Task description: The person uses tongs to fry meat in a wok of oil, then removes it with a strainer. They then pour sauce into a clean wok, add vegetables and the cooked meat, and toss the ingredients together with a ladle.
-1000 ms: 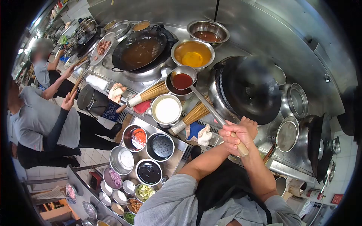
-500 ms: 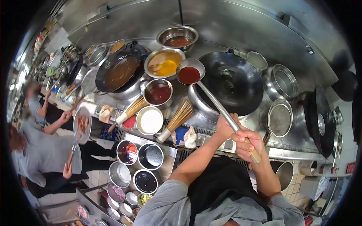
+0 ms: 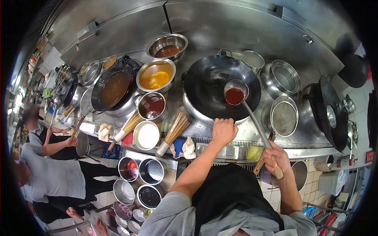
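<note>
My right hand (image 3: 277, 160) is closed around the wooden handle of a long ladle (image 3: 255, 118). The ladle's bowl holds dark red sauce (image 3: 235, 96) and hangs over the right part of a big black wok (image 3: 208, 88). At the wok's near rim, my left hand (image 3: 225, 131) is closed with its knuckles up, gripping the edge; the fingertips are hidden. Inside the wok is a dark, shiny surface. Left of it stand a pot of dark red sauce (image 3: 152, 106), a bowl of yellow oil (image 3: 156, 76) and a pot of white contents (image 3: 146, 135).
Two bamboo brushes (image 3: 175, 129) lie at the stove's front. A round strainer (image 3: 284, 118) rests right of the wok. Another wok (image 3: 112, 89) with brown liquid sits left. Several steel pots (image 3: 152, 171) stand below. A co-worker in grey (image 3: 57, 175) stands at left.
The ladle of red sauce has moved right, from beside the oil bowl to over the wok. My left hand has left the ladle's handle area for the wok's near rim.
</note>
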A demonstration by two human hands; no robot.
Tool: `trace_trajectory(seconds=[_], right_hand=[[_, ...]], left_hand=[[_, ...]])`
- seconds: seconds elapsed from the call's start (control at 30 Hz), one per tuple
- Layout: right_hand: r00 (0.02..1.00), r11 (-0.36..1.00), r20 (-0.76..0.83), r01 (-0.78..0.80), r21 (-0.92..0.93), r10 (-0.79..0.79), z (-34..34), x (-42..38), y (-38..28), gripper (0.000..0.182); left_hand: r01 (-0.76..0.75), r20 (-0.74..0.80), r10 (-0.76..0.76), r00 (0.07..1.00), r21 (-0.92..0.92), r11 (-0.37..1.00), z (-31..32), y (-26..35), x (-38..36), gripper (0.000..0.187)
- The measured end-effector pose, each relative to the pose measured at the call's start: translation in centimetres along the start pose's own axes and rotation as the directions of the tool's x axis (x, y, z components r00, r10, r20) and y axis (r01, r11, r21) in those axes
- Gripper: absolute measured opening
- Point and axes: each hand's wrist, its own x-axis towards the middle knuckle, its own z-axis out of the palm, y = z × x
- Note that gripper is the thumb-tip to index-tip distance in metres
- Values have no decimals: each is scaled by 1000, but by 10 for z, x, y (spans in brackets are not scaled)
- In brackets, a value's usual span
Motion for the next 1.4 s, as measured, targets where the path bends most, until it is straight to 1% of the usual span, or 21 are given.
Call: trace_trajectory(seconds=[0.13,0.2,0.3,0.33,0.37,0.43,0.47,0.5,0.6,0.7,0.77,0.83,0.93,0.97,1.03,1.07,1.13,1.27,1.33,1.37,1.4], right_hand=[[998,991,-44,42,-130,-48,2,-7,0,53],[992,965,-104,39,-259,-68,6,-4,3,60],[987,960,-136,45,-275,-85,9,24,15,52],[972,967,-214,43,-249,-99,11,38,20,51],[971,967,-218,43,-250,-100,15,52,23,51],[981,980,-134,118,-163,-141,22,82,25,51],[985,985,-103,128,-114,-139,23,92,25,59],[986,985,-99,123,-118,-135,22,94,25,59],[948,898,-141,213,-385,-285,27,89,23,62],[935,876,-154,228,-425,-318,32,77,19,64],[924,884,-194,229,-408,-329,32,78,19,61],[938,937,-183,246,-247,-294,37,74,16,57],[959,966,-133,237,-106,-250,41,71,16,52],[958,965,-135,238,-106,-251,40,69,16,52],[981,966,-44,194,169,-189,37,66,16,47],[981,967,-44,192,169,-188,38,65,15,47],[981,936,138,81,342,-136,40,62,13,43],[978,932,166,59,358,-125,44,62,17,42],[979,960,125,126,251,-161,44,64,19,44],[979,960,126,125,251,-160,45,65,19,44],[984,981,35,169,96,-173,48,65,18,47]], left_hand=[[-6,-4,6,1000,0,1000,0,-1,0,16],[-16,-8,16,1000,-8,1000,-2,-1,0,16],[-26,-6,25,1000,-15,1000,-2,-2,0,16],[-28,-6,28,1000,-17,999,-2,-3,0,16],[-42,-25,41,999,-26,999,-2,-3,-1,15],[-47,-48,46,998,-37,998,-2,-4,-2,15],[-62,-58,59,997,-43,997,-2,-4,-3,14],[-75,-70,72,995,-47,996,-2,-6,-3,13],[-64,-61,61,996,-45,997,-3,-6,-3,12],[-58,-59,55,997,-46,997,-3,-5,-4,13],[-61,-54,58,997,-56,997,-3,-7,-4,12],[-70,-54,67,996,-67,995,-1,-8,-4,12],[-71,-42,68,997,-79,994,1,-10,-4,12],[-73,-41,70,997,-80,994,-1,-9,-4,12],[-65,-26,64,998,-80,995,-4,-9,-4,13],[-64,-26,62,998,-80,995,-4,-9,-4,13],[-66,-13,65,998,-81,995,-4,-9,-4,14],[-67,-23,65,998,-68,995,-4,-9,-4,14],[-68,-29,67,997,-60,996,-2,-9,-4,14],[-68,-29,66,997,-60,996,-2,-9,-4,14],[-67,-38,65,997,-55,996,-2,-9,-4,14]])
